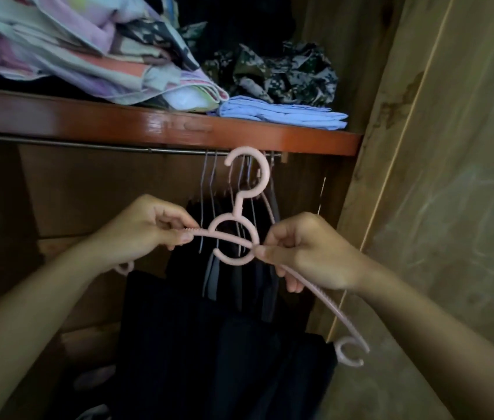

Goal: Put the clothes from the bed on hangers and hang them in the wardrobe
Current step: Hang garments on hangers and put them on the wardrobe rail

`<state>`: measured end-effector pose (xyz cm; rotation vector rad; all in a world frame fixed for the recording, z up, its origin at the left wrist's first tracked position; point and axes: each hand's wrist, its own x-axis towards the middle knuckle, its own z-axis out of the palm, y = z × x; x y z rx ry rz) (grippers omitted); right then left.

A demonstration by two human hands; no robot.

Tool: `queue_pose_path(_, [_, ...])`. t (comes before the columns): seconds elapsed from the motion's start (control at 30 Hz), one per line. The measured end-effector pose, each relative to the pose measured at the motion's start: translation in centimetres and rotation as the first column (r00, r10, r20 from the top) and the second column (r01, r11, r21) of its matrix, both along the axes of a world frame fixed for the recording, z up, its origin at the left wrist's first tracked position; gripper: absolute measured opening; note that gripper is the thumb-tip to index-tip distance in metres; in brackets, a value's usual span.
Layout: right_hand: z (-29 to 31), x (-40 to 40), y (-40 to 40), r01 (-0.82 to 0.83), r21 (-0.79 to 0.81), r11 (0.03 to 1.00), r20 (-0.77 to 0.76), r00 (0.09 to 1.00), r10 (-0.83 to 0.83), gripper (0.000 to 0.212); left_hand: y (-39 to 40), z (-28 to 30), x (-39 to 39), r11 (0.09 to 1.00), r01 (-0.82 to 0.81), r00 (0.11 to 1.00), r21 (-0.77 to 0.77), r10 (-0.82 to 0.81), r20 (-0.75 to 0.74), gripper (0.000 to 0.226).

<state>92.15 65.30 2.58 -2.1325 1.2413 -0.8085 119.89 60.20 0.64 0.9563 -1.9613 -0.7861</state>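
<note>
Both hands hold a bare pink hanger (233,237) in front of the open wardrobe, its hook just below the rail (88,144): the left hand (145,225) pinches the ribbed left arm between thumb and fingers, and the right hand (303,253) pinches the right arm beside the centre ring. No garment is on it, and the bed is out of view. The risk, as I judge it, is snagging: the hook sits among the wire hangers (212,192) carrying dark clothes (224,344), so a careless pull could drag one off the rail
</note>
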Motion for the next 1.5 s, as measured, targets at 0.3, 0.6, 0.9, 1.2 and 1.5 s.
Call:
queue_pose_path(0.3, [-3.3,7.3,-5.5,-0.031,0.175,0.984,0.091,0.996,0.015,0.019,-4.2,-3.3,5.1,0.983,-0.184,0.982,0.006,0.184,0.049,0.016])
queue_pose_path(0.6, [-4.7,14.8,-10.8,0.035,0.333,0.942,0.232,0.966,-0.117,0.019,-10.7,-4.2,7.4,0.97,-0.242,0.956,-0.006,0.239,0.169,0.015])
queue_pose_path(0.9, [-5.1,19.3,-16.4,0.209,0.182,0.961,0.423,0.865,-0.269,0.027,-15.2,-2.8,8.8,0.878,-0.392,0.913,-0.275,0.407,-0.002,0.023])
queue_pose_path(1.2, [-2.8,18.1,-23.4,0.327,0.013,0.945,0.378,0.873,-0.307,0.028,-18.4,-0.6,9.4,0.688,-0.362,0.785,-0.629,0.589,0.193,0.054])
queue_pose_path(1.5, [-3.8,17.2,-29.0,0.429,-0.151,0.891,0.288,0.881,-0.376,0.04,-22.1,-1.8,8.9,0.672,-0.381,0.603,-0.635,0.701,0.381,0.077])
